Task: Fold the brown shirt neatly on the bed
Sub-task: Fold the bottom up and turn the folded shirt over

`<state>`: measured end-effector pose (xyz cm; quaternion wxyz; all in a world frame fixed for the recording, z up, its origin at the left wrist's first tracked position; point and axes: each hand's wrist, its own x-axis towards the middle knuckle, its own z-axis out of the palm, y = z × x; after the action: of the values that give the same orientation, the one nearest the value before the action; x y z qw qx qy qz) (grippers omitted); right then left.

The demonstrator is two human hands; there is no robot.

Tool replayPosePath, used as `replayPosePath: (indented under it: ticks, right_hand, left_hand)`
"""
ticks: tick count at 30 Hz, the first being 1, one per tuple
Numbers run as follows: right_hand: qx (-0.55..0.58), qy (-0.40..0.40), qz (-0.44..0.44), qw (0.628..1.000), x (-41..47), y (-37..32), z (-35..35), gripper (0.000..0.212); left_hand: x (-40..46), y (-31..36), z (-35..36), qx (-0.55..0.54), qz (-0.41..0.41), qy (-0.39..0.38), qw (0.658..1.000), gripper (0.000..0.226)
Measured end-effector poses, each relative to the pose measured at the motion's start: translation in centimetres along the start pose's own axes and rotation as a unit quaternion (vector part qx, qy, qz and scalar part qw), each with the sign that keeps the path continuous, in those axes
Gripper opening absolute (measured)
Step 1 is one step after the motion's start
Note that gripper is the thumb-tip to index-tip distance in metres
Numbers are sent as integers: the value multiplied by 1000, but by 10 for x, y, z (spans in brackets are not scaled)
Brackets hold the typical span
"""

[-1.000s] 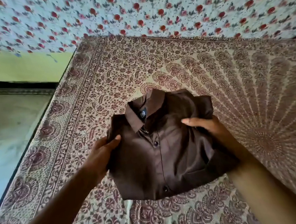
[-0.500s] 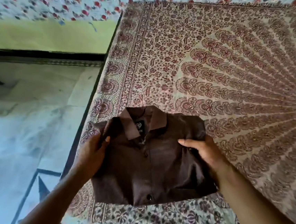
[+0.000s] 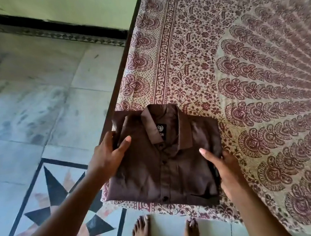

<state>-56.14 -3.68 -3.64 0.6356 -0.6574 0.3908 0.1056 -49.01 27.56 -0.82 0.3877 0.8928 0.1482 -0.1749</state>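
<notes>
From the head view, you have a light, soft bundle under your hands: the brown shirt [image 3: 164, 160] is thin woven cloth that will slump and slide open if you lift it by one edge, so judge it as something to carry from both sides at once, with support under the stacked layers. Your left hand [image 3: 109, 156] grips its left edge, thumb lying on top of the cloth and the other fingers curled round the edge near the shoulder. Your right hand [image 3: 226, 170] grips the right edge, thumb on top across the front panel and the fingers tucked at the side of the fold, partly hidden. Those two side edges look like the right places to hold; the collar would likely crease and pull the placket askew. The shirt sits at the near left corner of the bed [image 3: 241, 71], resting on the patterned bedspread [image 3: 183, 62], with its left edge reaching to the bed's dark side rim above the tiled floor [image 3: 36, 110]. It looks already folded into a compact rectangle, front up, collar at the far end with a small dark label inside, the button placket running down the middle and a dark button near the bottom hem. The surface shows only faint wrinkles. Your bare feet [image 3: 143, 233] stand just below the bed's near edge.
</notes>
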Motion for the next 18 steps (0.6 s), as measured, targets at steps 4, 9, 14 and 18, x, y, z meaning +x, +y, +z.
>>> replayPosePath:
  ticks: [4, 9, 14, 18]
  right_hand:
    - [-216, -21, 51, 975, -28, 20, -17, 106]
    - [-183, 27, 43, 982, -37, 48, -26, 55]
    - [-296, 84, 1, 951, -42, 36, -16, 64]
    - [-323, 168, -167, 916, -32, 4, -2, 40]
  left_hand:
    - [-30, -34, 0, 70, -4, 8, 997, 56]
    - [-28, -53, 13, 43, 14, 11, 999, 34]
    - [-32, -46, 16, 181, 21, 86, 979, 43]
    - [-18, -22, 18, 121, 84, 164, 975, 49]
